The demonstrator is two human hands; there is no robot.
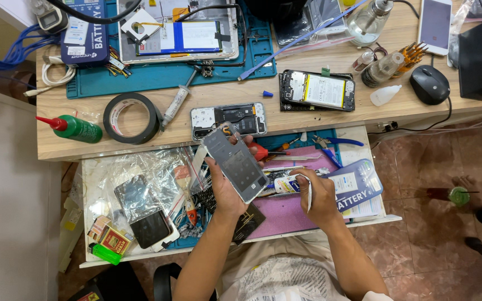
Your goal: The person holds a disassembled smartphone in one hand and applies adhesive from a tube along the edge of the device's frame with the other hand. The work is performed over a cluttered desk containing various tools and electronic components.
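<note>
Phone back cover [235,163], a grey translucent panel, is held tilted over the open drawer [93,209] at the middle of the view, just below the desk edge. Its lower left edge is hidden behind the left hand [225,189], whose fingers are curled around the panel, the thumb lying along the edge toward 9 o'clock and fingertips showing at the 12 o'clock end. What lies under the cover in the drawer cannot be made out. The right hand [316,198], toward 3 o'clock of the cover, is closed in a pinch on a thin white strip [309,192]; what the strip is cannot be told. A glue tube [281,187] lies between the two hands, partly covered by them. On the desk [224,89] at 12 o'clock lies an opened phone frame [229,119], and at 10 o'clock a roll of black tape [131,117]. Both forearms are cut off at the bottom edge.
</note>
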